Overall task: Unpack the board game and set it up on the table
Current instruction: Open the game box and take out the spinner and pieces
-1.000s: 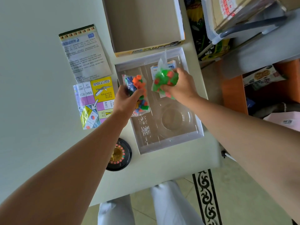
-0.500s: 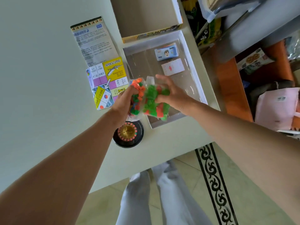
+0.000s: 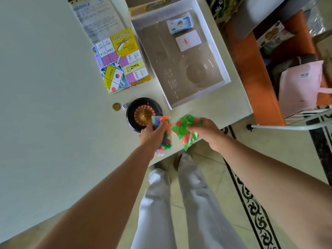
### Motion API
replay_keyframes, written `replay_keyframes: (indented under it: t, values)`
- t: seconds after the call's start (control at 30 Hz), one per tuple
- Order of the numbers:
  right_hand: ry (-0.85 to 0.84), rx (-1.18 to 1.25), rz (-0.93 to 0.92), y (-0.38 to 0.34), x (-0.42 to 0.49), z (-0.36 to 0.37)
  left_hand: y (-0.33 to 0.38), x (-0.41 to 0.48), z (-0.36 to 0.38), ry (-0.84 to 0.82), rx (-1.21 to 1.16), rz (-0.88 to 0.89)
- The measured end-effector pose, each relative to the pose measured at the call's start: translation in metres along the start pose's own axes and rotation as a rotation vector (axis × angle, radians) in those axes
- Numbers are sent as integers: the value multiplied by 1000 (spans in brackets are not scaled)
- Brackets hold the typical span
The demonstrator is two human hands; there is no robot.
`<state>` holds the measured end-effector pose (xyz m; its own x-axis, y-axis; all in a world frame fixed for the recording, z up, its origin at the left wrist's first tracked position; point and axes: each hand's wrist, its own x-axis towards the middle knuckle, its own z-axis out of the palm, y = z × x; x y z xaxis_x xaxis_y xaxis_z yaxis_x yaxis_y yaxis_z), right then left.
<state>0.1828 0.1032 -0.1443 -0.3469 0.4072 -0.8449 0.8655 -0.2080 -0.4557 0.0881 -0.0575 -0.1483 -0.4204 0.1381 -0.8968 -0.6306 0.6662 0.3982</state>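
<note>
While both bags hung over the near edge of the table (image 3: 53,87), centre frame, head view showed: left hand (image 3: 150,134) clenched round the multicolour piece bag (image 3: 164,139), partly over the roulette wheel (image 3: 142,112); right hand (image 3: 206,130) grasping the green-and-red piece bag (image 3: 186,130) just beside it. The best move looked like setting both flat, well in from the edge, clear of the coin (image 3: 116,106) and die (image 3: 124,106). The plastic looked thin, so no squeezing. The folded board (image 3: 122,62), upper centre, was not yet opened.
</note>
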Motion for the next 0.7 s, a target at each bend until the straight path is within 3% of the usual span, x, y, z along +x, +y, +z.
replay_keyframes:
  t: [0.07, 0.17, 0.33, 0.47, 0.53, 0.6, 0.7]
  values:
    - [111, 47, 38, 11, 3, -9, -12, 4, 15, 45, 120, -26]
    - [255, 92, 35, 20, 16, -24, -17, 9, 34, 53, 101, 12]
    - [205, 135, 48, 27, 42, -37, -13, 23, 61, 33, 130, 83]
    - [314, 37, -11, 27, 49, -33, -7, 26, 67, 87, 98, 154]
    - [448, -229, -92, 28, 42, -32, -9, 25, 66, 168, 222, 196]
    - [574, -402, -296, 28, 32, -30, -12, 19, 64, 263, 354, 270]
    - [519, -478, -558, 30, 23, -24, -15, 8, 57, 287, 455, 432]
